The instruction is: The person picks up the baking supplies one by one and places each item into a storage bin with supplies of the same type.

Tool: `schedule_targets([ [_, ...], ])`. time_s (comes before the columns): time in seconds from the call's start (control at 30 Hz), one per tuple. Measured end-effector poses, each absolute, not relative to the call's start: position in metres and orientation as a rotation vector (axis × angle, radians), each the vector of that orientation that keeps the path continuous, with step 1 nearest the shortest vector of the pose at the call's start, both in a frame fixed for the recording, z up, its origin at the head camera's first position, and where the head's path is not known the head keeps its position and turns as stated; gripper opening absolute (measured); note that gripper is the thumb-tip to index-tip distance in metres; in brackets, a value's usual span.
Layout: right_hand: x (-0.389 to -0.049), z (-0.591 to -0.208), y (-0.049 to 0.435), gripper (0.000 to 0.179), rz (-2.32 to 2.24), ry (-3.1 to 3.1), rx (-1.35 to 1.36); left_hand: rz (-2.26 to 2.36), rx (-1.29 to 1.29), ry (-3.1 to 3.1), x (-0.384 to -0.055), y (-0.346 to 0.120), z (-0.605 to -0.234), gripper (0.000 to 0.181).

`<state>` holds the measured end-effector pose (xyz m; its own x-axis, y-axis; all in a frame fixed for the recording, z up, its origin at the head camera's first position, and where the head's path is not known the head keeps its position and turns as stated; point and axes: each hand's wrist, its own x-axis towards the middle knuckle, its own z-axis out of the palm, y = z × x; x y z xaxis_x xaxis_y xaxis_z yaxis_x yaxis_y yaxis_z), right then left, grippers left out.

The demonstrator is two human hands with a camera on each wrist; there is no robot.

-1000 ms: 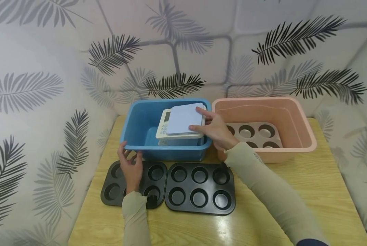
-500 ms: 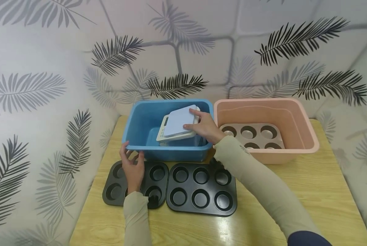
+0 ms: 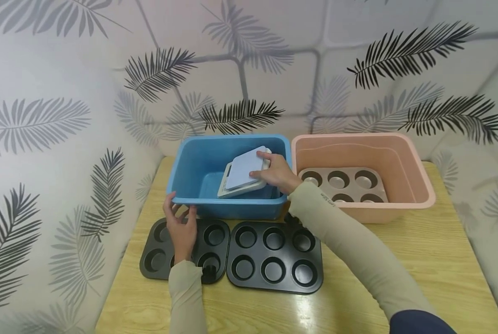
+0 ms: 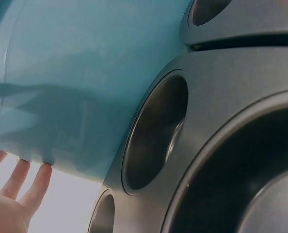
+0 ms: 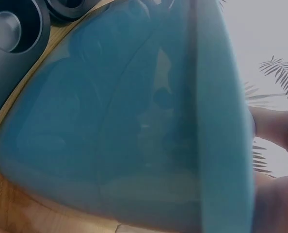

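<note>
Leafy wallpaper (image 3: 303,28) was seen behind the blue bin (image 3: 228,209) in the head view. Inside the bin, the scale (image 3: 242,172) was pinched, tilted, by the right hand (image 3: 277,172); the bin's near-left corner was touched by the left hand (image 3: 182,230). From the left wrist, straight, spread fingers (image 4: 39,187) were seen against it. From the right wrist, fingers were seen part-hidden beyond its rim.

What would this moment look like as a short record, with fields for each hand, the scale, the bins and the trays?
Left hand: fingers touch the blue bin at its near left corner
Right hand: grips the right side of the scale
Scale: tilted, in the blue bin; contact with the bottom unclear
Pink bin: right of the blue bin, holds a brown muffin tray
Black muffin trays: two, side by side on the table, in front of the blue bin
</note>
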<state>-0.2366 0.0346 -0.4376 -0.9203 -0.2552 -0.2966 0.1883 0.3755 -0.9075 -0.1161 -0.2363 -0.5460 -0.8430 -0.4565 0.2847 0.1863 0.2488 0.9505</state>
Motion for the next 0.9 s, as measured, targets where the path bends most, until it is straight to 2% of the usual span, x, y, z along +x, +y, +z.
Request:
schedule_targets([
  [0.17, -0.235, -0.433, 0.039, 0.087, -1.384, 2.385, -0.078, -1.665, 0.233, -2.002, -0.117, -0.234, -0.546, 0.065],
  [0.3, -0.23, -0.413, 0.045, 0.095, -1.232, 2.546, -0.162, -1.666, 0.2, -1.99, -0.119, -0.233, -0.544, 0.065],
  [0.4, -0.227, -0.398, 0.049, 0.095, -1.23, 2.581, -0.204, -1.658, 0.208, -1.974, -0.119, -0.233, -0.543, 0.064],
  [0.57, -0.223, -0.388, 0.059, 0.094, -1.259, 2.552, -0.189, -1.646, 0.225, -1.997, -0.117, -0.233, -0.544, 0.064],
  [0.77, -0.221, -0.393, 0.071, 0.093, -1.386, 2.483, -0.17, -1.656, 0.224, -2.002, -0.115, -0.233, -0.545, 0.064],
  [0.9, -0.22, -0.402, 0.08, 0.086, -1.59, 2.431, -0.18, -1.667, 0.23, -1.989, -0.118, -0.238, -0.552, 0.064],
])
